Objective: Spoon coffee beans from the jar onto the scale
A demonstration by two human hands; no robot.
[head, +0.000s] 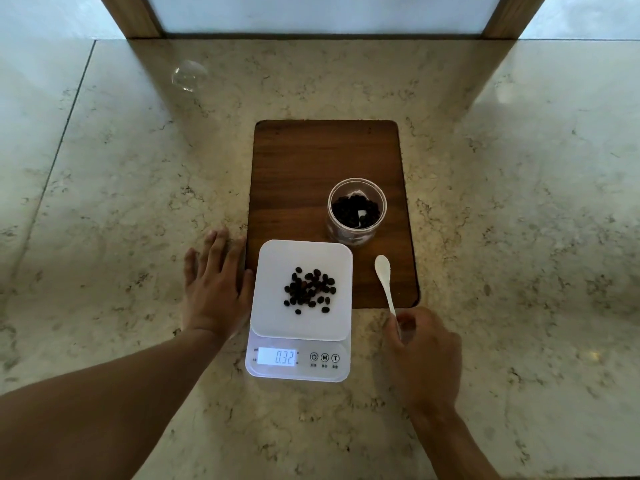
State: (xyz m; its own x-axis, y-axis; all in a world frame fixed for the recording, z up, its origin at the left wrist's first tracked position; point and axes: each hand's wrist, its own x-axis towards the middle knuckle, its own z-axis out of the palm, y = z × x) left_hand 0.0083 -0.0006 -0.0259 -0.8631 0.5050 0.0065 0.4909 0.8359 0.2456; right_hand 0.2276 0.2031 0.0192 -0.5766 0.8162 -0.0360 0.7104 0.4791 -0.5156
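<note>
A white digital scale (273, 317) stands at the near edge of a wooden board, its display reading 0.32. A small heap of dark coffee beans (310, 291) lies on its platform. Behind it to the right, an open clear jar (356, 211) holds more beans. A white spoon (384, 277) lies on the board right of the scale, bowl pointing away and empty. My right hand (420, 351) pinches the near end of its handle. My left hand (214, 285) rests flat on the counter, fingers spread, touching the scale's left side.
The dark wooden board (311, 161) lies on a marble counter (138, 185). A clear round lid (188, 76) sits at the far left of the counter. A wood-framed panel rises along the back edge.
</note>
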